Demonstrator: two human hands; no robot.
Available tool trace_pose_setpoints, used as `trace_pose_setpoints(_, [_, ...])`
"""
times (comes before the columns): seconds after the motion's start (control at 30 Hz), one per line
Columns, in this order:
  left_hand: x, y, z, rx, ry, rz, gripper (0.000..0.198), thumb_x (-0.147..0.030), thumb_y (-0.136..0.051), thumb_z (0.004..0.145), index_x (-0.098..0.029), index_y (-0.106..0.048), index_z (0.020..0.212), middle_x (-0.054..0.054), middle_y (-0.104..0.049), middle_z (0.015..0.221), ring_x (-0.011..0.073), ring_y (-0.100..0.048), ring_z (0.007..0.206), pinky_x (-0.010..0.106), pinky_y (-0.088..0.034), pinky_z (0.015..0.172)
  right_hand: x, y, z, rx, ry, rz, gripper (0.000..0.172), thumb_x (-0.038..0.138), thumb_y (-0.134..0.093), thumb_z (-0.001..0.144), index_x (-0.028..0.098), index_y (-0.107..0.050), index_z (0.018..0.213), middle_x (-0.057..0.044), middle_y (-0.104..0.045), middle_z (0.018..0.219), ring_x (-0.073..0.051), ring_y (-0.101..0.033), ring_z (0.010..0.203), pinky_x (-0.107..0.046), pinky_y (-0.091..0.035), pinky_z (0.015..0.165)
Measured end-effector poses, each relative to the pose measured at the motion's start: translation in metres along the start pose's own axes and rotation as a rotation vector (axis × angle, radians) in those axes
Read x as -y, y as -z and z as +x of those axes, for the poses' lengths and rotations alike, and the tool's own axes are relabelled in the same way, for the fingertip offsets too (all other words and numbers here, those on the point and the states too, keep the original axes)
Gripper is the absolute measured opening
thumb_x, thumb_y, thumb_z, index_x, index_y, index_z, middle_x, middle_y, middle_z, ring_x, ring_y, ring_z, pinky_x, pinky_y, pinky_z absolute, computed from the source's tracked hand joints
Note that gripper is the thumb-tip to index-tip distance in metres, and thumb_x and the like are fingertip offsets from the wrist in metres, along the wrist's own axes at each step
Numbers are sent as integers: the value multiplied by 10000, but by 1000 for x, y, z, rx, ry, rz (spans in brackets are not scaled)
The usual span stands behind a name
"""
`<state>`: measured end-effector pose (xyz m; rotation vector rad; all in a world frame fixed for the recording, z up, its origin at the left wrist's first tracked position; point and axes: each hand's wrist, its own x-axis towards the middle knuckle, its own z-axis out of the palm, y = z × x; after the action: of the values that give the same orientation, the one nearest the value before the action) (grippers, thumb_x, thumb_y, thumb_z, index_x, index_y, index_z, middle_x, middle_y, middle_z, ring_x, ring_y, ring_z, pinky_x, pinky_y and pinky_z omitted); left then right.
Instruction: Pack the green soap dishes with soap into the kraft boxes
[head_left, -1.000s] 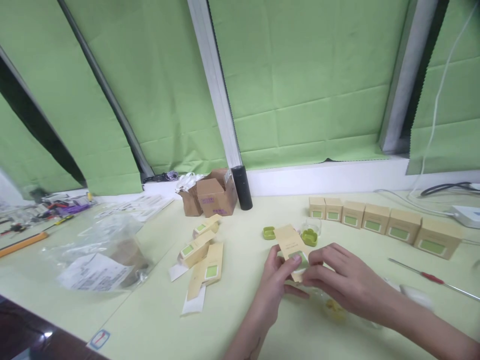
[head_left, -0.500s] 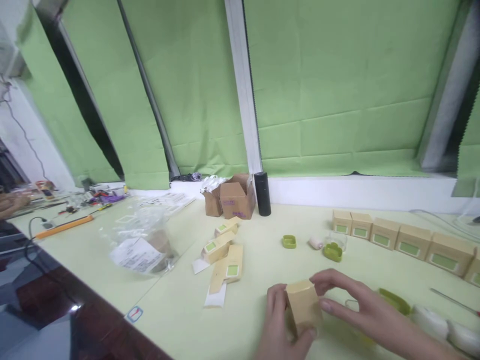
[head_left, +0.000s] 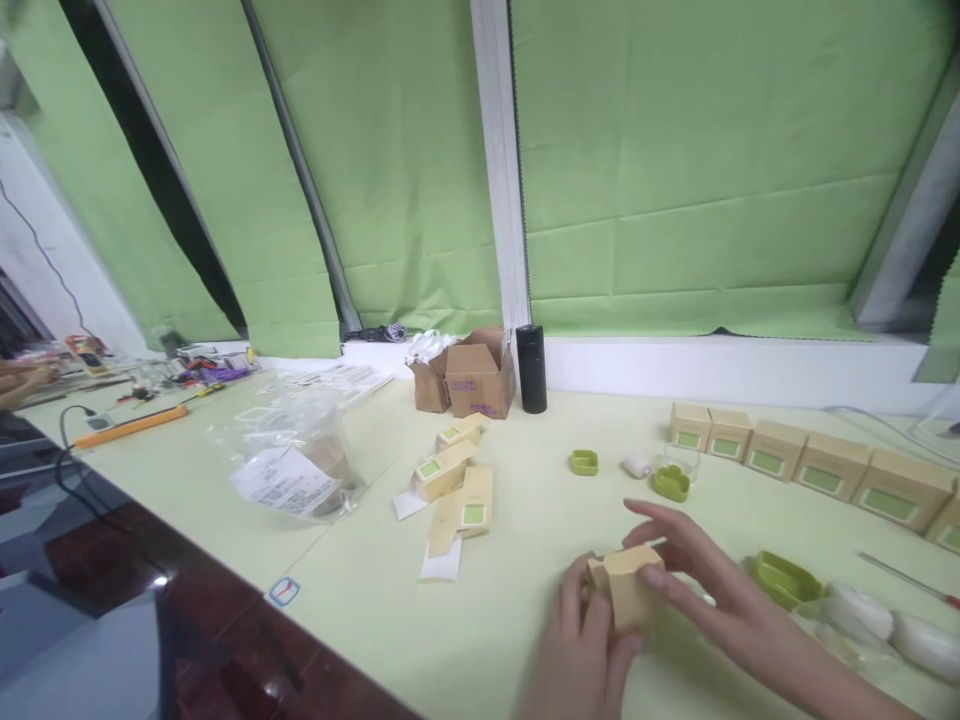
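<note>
My left hand (head_left: 589, 630) is closed around a small cream cardboard box (head_left: 636, 590) above the table. A flap stands out at the box's upper left edge. My right hand (head_left: 701, 575) is at the box's right side, with its thumb against the upper edge and its index finger stretched out above. Its other fingers are partly hidden. Right of the hands lies a green dish (head_left: 785, 580), with white rounded pieces (head_left: 859, 610) beside it. Beyond the hands are a small green square dish (head_left: 584, 462), a green flower-shaped dish (head_left: 671, 484) and a small whitish piece (head_left: 637, 464).
Several similar boxes (head_left: 776, 450) stand in a row at the right. Flattened or part-open boxes (head_left: 476, 500) lie left of centre, near a clear plastic bag (head_left: 300, 470). A brown carton (head_left: 480, 380) and black cylinder (head_left: 532, 370) stand by the wall. A screwdriver (head_left: 907, 578) lies far right.
The box has tilted, and a flap now shows at its upper left. My right index finger has lifted off the box's top edge. The view has shifted slightly.
</note>
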<state>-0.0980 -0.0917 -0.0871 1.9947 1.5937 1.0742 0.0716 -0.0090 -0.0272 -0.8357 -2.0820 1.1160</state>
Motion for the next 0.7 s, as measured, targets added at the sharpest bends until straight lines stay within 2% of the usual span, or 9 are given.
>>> trace_pose_setpoints(0.07, [-3, 1, 1, 8, 45, -48, 415, -280, -424, 880, -162, -420, 1277, 175, -354, 1404, 286, -375, 1269, 467, -364, 1013, 3, 0, 10, -19, 28, 23, 320, 470, -467, 881, 271, -596, 1096, -70, -587, 1113, -224, -581, 1003, -363, -493, 863])
trace_pose_setpoints(0.13, [-6, 0, 1, -35, 116, -141, 458, -277, -449, 863, -137, -378, 1294, 182, -387, 1380, 283, -406, 1241, 456, -366, 1005, 8, 0, 20, 38, 45, 27, 303, 482, -487, 867, 241, -660, 927, -70, -618, 1050, -233, -580, 993, -363, -488, 852])
trace_pose_setpoints(0.2, [-6, -3, 1, -71, 171, -226, 493, -264, -489, 834, -118, -359, 1287, 187, -406, 1364, 280, -432, 1211, 443, -372, 993, 11, 0, 26, 113, 19, 34, 324, 488, -481, 868, 226, -670, 853, -60, -655, 956, -227, -604, 921, -358, -498, 805])
trace_pose_setpoints(0.33, [0, -12, -1, -86, 208, -287, 531, -282, -519, 807, -120, -344, 1281, 185, -389, 1380, 287, -428, 1208, 443, -358, 994, 9, -2, 29, 139, -66, 30, 339, 496, -485, 859, 213, -668, 824, -42, -682, 852, -213, -625, 801, -338, -508, 714])
trace_pose_setpoints(0.47, [2, -15, -3, -139, 233, -289, 593, -325, -514, 814, -112, -302, 1325, 195, -367, 1401, 296, -387, 1252, 461, -325, 1022, 2, -7, 31, 147, -115, 36, 304, 475, -516, 847, 206, -659, 857, -41, -691, 868, -219, -630, 830, -332, -509, 720])
trace_pose_setpoints(0.63, [1, -12, 1, -97, 206, -252, 441, -287, -526, 808, -175, -492, 1233, 153, -418, 1381, 304, -358, 1284, 478, -282, 1060, 9, -9, 31, 114, -97, -57, 274, 422, -473, 885, 201, -634, 874, -38, -672, 870, -204, -622, 838, -332, -495, 735])
trace_pose_setpoints(0.7, [4, -12, 2, -113, 203, -260, 439, -292, -527, 806, -162, -499, 1224, 164, -428, 1371, 301, -369, 1281, 468, -294, 1060, 16, -3, 28, 190, -23, -115, 252, 416, -504, 871, 212, -623, 959, -38, -654, 938, -202, -611, 889, -338, -488, 781])
